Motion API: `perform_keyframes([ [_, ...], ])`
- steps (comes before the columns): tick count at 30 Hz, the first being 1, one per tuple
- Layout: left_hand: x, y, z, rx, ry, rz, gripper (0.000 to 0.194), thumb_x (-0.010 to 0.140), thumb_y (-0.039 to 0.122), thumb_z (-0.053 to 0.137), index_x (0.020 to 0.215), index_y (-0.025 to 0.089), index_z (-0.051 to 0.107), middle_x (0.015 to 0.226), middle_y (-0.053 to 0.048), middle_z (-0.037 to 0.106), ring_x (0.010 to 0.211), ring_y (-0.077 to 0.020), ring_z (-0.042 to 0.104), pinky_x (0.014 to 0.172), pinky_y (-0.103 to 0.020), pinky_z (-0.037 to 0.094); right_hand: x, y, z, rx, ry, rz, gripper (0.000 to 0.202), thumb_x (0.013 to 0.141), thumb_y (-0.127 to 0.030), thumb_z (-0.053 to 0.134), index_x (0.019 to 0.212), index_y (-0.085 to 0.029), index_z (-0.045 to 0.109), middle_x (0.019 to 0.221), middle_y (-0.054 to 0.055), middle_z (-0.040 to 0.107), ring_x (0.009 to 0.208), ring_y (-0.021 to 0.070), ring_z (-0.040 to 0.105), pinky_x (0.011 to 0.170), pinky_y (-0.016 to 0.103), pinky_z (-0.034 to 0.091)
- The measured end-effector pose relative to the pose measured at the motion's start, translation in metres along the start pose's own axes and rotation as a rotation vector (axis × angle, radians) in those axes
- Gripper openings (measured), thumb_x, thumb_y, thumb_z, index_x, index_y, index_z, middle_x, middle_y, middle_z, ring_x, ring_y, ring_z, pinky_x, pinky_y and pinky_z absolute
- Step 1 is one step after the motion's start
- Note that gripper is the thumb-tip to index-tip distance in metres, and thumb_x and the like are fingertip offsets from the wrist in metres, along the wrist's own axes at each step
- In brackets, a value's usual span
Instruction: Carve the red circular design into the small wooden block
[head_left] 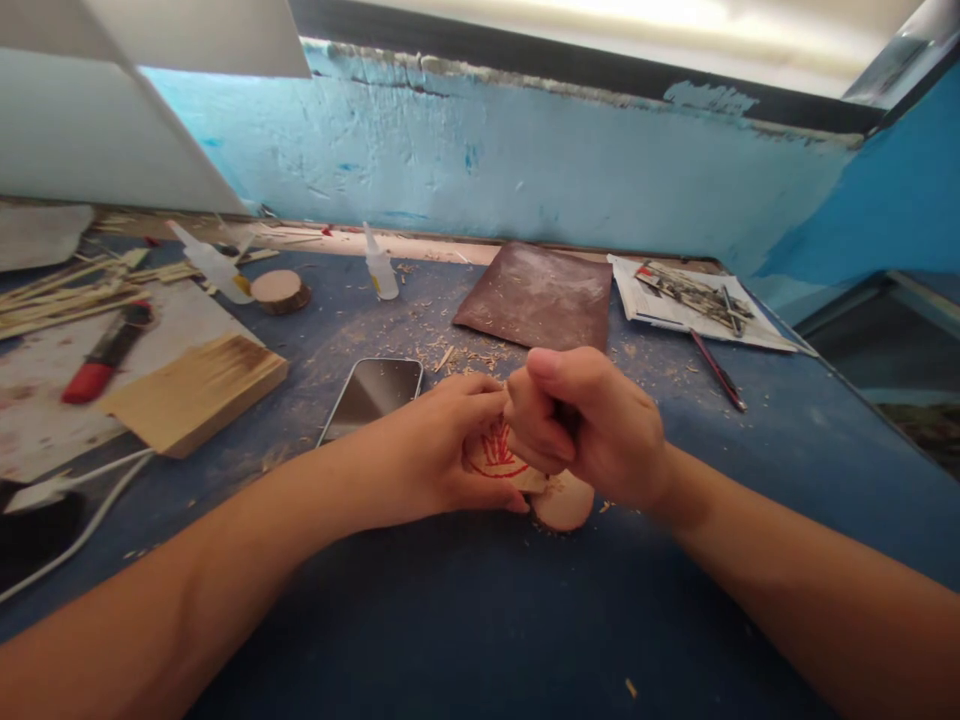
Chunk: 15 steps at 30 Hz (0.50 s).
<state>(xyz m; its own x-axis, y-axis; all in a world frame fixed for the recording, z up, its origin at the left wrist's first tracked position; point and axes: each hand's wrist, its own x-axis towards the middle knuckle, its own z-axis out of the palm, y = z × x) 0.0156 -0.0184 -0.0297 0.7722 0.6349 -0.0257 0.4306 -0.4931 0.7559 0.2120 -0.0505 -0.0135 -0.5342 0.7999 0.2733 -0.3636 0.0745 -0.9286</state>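
A flat piece of light wood with red drawn lines (497, 455) sits between the thumb and fingers of my left hand (442, 440), which grips it at its left side. Just under its right edge is a round wood slice (566, 503) on the table. My right hand (596, 420) is closed in a fist over the right part of the marked wood, thumb on top. Whatever the fist holds is hidden by the fingers. Wood shavings lie around both pieces.
A phone (379, 392) lies beyond my left forearm. Farther back are a small glue bottle (381, 268), a brown sheet (540, 295) and another wood slice (280, 291). A wooden block (202, 390) and red-black tool (109, 350) lie left, a dark pencil (718, 370) right.
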Motion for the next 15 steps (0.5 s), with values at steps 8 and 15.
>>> perform_keyframes([
  [8, -0.001, 0.004, -0.001, -0.038, 0.013, 0.034, 0.036, 0.082, 0.051, 0.092, 0.108, 0.030, 0.080, 0.120, -0.004, 0.070, 0.121, -0.0334, 0.066, 0.109, -0.050, 0.057, 0.012, 0.006, 0.009, -0.052, 0.089, 0.021, 0.063, 0.111, -0.045, 0.055, 0.053, -0.021, 0.049, 0.044, -0.007, 0.036, 0.039, 0.0068, 0.031, 0.039, 0.023, 0.027],
  [15, -0.002, 0.001, -0.001, 0.037, -0.021, -0.031, 0.065, 0.082, 0.055, 0.093, 0.137, 0.028, 0.073, 0.140, -0.011, 0.064, 0.128, -0.0337, 0.062, 0.115, -0.051, 0.051, -0.005, -0.005, -0.014, 0.162, 0.091, 0.028, 0.057, 0.108, -0.043, 0.050, 0.056, -0.022, 0.044, 0.049, -0.008, 0.029, 0.039, 0.0075, 0.023, 0.040, 0.023, 0.024],
])
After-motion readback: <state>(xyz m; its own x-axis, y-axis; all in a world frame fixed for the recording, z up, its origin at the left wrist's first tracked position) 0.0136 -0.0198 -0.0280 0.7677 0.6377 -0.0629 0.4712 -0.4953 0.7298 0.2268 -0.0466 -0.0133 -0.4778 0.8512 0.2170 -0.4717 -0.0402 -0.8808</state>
